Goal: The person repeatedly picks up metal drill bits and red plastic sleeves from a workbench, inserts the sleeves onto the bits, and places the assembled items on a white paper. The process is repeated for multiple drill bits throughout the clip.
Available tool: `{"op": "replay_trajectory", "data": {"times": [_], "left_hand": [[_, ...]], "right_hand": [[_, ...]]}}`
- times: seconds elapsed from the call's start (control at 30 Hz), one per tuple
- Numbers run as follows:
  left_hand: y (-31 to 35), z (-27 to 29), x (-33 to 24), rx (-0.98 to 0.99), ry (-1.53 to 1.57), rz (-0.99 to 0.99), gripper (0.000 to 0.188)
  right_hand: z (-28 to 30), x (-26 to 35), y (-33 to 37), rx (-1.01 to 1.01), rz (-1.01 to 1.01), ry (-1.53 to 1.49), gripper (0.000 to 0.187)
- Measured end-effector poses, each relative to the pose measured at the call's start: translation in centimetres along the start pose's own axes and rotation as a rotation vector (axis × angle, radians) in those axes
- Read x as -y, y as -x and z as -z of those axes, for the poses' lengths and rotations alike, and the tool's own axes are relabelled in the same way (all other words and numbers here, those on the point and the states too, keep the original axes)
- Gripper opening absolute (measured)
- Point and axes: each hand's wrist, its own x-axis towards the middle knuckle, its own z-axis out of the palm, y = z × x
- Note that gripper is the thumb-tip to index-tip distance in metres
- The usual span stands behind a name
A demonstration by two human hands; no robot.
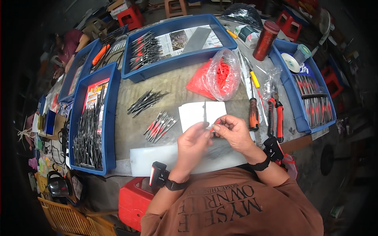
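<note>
Centrally, near the front edge of the bench [173, 88], two bare hands work above a white sheet [191, 114]. The right hand [233, 131] pinches a small red sleeve [215, 126] between thumb and forefinger. The left hand [193, 138] is blurred; its fingers lie at the lower end of a dark pointed piece [204, 113], shaped like tweezers, but whether they grip it cannot be told. The piece points toward the far edge, over the sheet. A pale slab [151, 159] lines the front edge. To the left lie a dark pile [146, 103] and a red-marked pile [159, 128] of similar pieces. Beyond the sheet sits a clear bag of red sleeves [223, 76]; toward the right edge lie a screwdriver [254, 114] and red-handled pliers [279, 120].
</note>
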Motion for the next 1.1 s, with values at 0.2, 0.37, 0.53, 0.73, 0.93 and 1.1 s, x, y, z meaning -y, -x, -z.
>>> {"op": "replay_trajectory", "data": {"times": [0.2,0.37,0.53,0.73,0.93,1.1], "left_hand": [[0.0,0.0,0.3,0.059,0.11,0.057,0.033],[0.0,0.1,0.7,0.106,0.134,0.075,0.038],[0.0,0.4,0.9,0.147,0.122,0.077,0.041],[-0.1,0.1,0.9,0.131,0.103,0.06,0.04],[-0.1,-0.1,0.8,0.119,0.112,0.053,0.04],[-0.1,0.0,0.9,0.121,0.101,0.069,0.041]], "right_hand": [[-0.3,0.7,-0.1,0.046,-0.075,-0.068,0.016],[-0.5,1.3,0.0,0.109,-0.088,0.016,0.016],[-0.5,2.1,0.1,0.112,-0.088,0.114,0.017],[-0.7,2.7,0.2,0.1,-0.066,0.209,0.016],[-0.6,2.5,0.2,0.045,-0.073,0.215,0.015],[-0.5,2.7,0.2,0.083,-0.058,0.291,0.015]]}}
